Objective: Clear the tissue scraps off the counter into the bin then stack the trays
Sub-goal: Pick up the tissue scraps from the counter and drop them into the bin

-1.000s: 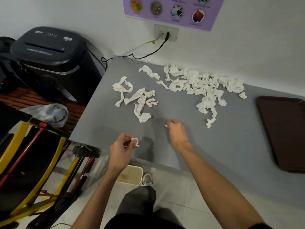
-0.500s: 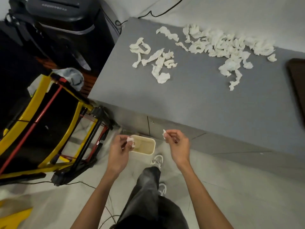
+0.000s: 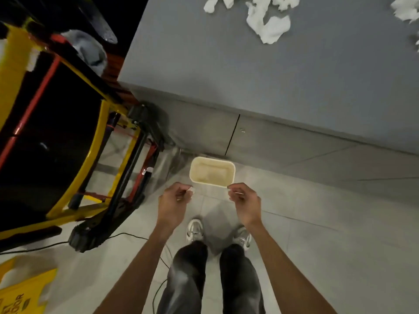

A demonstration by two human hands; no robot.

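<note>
White tissue scraps (image 3: 269, 26) litter the counter (image 3: 249, 75), left hand (image 3: 175, 198) and right hand (image 3: 243, 199) each pinch a bit (image 3: 191, 189) by the bin (image 3: 192, 171), so clearing looks barely begun, trays out of view.

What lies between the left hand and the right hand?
In the head view, only bare floor lies between the left hand and the right hand, each pinching a tissue scrap; the bin sits just beyond.
</note>
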